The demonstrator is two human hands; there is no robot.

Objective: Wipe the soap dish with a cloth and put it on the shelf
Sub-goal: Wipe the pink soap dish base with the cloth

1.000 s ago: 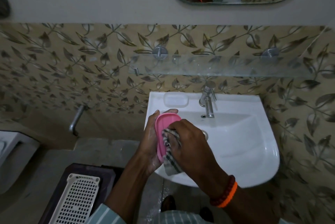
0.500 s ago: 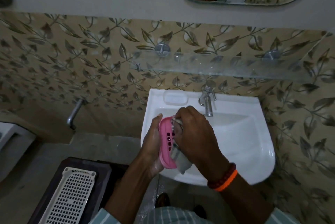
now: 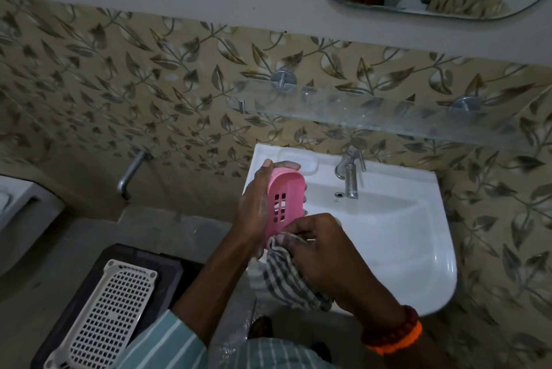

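The left hand clamps the pink dish on edge over the basin, its long axis running twelve to six. The right hand, pinching the cloth, works the dish's six o'clock end. The shelf lies at one o'clock, nearer the left hand.

dish: pink plastic, oval, with a grid of small rectangular drain slots; held on edge over the left rim of the white basin, slotted face toward the camera.
cloth: grey-and-white checked, bunched; upper end touches the dish's lower end, the rest hangs below.
shelf: clear glass, wall-mounted on two round metal brackets above the basin; appears bare, though glare obscures parts.
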